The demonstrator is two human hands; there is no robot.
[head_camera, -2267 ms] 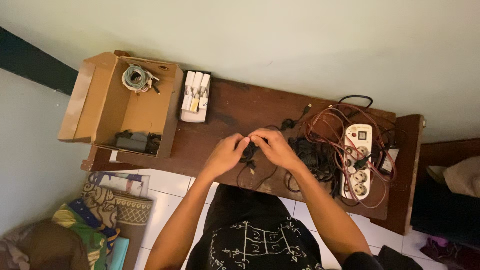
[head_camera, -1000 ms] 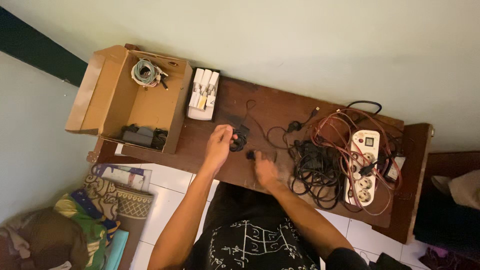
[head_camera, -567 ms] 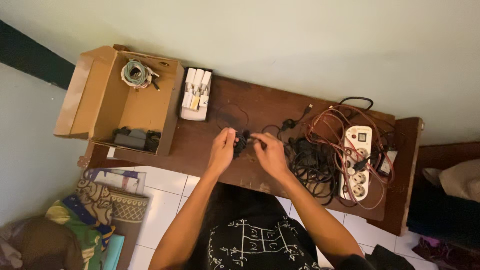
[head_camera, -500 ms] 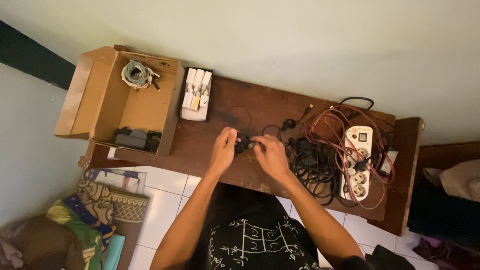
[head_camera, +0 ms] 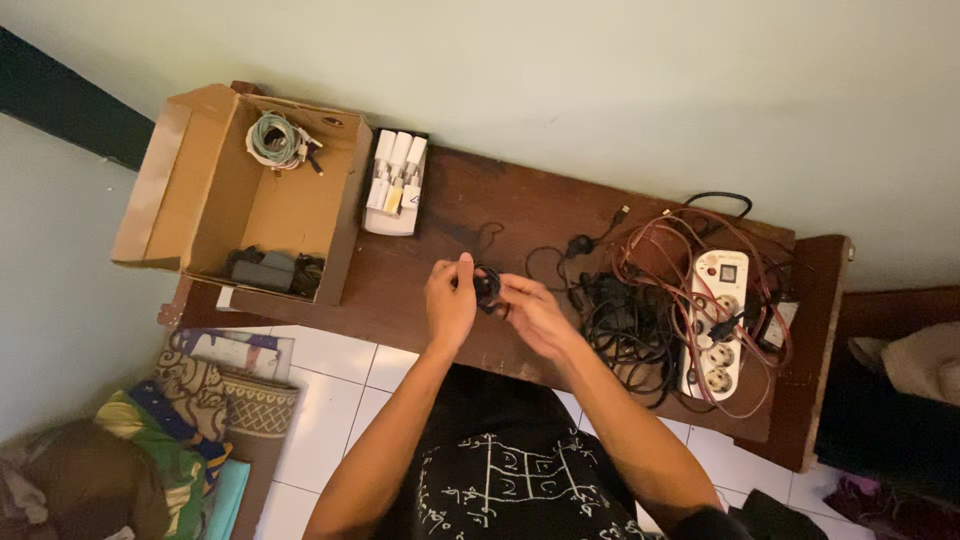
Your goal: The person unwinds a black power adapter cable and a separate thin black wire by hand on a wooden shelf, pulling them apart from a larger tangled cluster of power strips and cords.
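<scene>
Hands are meeting over the near-middle of a dark wooden table (head_camera: pixel 520 205), both working on one small coil of black cable (head_camera: pixel 487 284). The left hand (head_camera: pixel 450 298) is curling its fingers (head_camera: pixel 462 268) around the left side of the coil and gripping it; the right hand (head_camera: pixel 533 313) is pinching the coil's right side from the near side, fingers closed on it. The coil is sitting between the two hands, just above the tabletop, and whether it is touching the wood cannot be told.

To the right, a tangle of black cables (head_camera: pixel 625 330) is lying just beside the right hand, and farther right a white power strip (head_camera: pixel 714 320) is resting under loops of reddish-brown wire (head_camera: pixel 660 250).

To the left, an open cardboard box (head_camera: pixel 215 195) is standing on the table's left end — a coiled pale cable (head_camera: pixel 272 138) is lying in its far corner and dark adapters (head_camera: pixel 265 272) in its near corner. Just right of the box, a small tray of white chargers (head_camera: pixel 394 182) is sitting at the far side of the table. Folded patterned cloth (head_camera: pixel 210 400) is lying on the tiled floor at the near left.
</scene>
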